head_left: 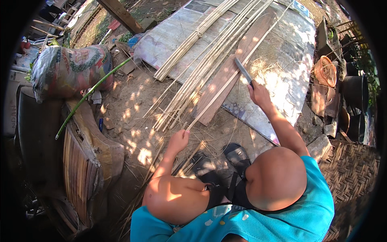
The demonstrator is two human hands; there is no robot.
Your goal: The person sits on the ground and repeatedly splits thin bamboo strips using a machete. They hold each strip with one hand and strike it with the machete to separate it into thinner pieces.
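My left hand (178,141) is closed on the near end of a long, thin bamboo strip (213,99). The strip runs away from me across a brown wooden plank (250,47). In my right hand (260,96) is a knife (242,71) with a dark handle, its blade over the plank and at the strip; whether it touches cannot be told. Loose bamboo strips (201,76) lie side by side just left of the plank. Farther left, a tied bundle of bamboo strips (181,52) rests on a pale sheet (282,68).
A stuffed sack (72,70) sits at the left, with a green stalk (90,92) slanting in front of it. Below is a worn wooden piece (90,149). An orange basket (325,71) and dark pots (354,94) stand at the right, beyond a woven mat (350,173).
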